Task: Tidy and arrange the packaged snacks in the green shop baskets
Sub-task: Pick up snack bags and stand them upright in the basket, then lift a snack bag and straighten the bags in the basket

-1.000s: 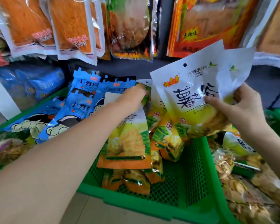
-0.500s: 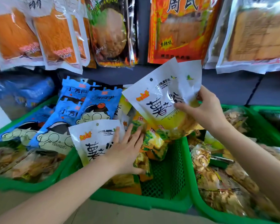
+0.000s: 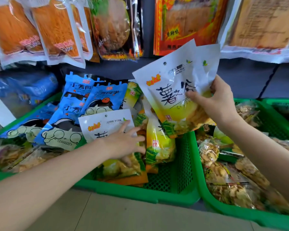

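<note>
Right hand (image 3: 218, 104) pinching two white packets (image 3: 175, 90) upright above the middle basket (image 3: 187, 164); left hand (image 3: 125, 144), fingers spread flat, pressing a like packet (image 3: 103, 125) lying directly below-left, top edge pointing away.

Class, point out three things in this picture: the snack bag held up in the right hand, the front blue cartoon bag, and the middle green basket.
Held snack bag (image 3: 170, 80), head view, on its white upper panel.
Blue cartoon bag (image 3: 63, 130), head view, on the cartoon face.
Middle green basket (image 3: 140, 192), head view, on its front rim.
</note>
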